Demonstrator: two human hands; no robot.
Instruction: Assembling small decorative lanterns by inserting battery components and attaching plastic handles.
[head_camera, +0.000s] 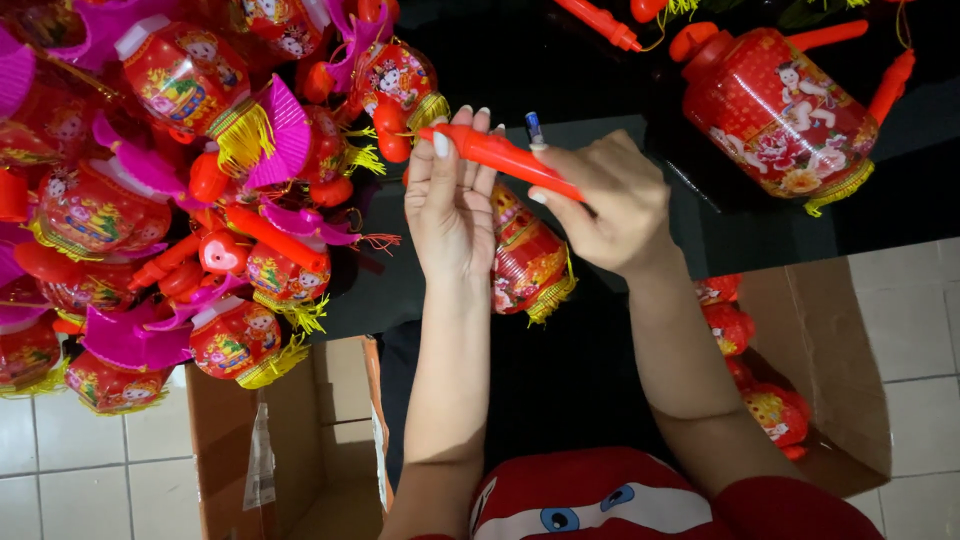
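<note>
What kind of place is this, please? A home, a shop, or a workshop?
Probably a small workshop or packing area. A big pile of red toy lanterns lies on a dark table, open cardboard boxes stand on the tiled floor, and both hands work on one lantern.

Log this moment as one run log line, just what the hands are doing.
left hand: grips red handle tip | right hand: grips handle, small blue piece at fingertips | lantern: hangs below | lantern pile: left

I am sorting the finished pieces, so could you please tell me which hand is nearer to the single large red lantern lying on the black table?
Right. The right hand lies just left of the lantern; the left hand is farther left, beyond the right.
</note>
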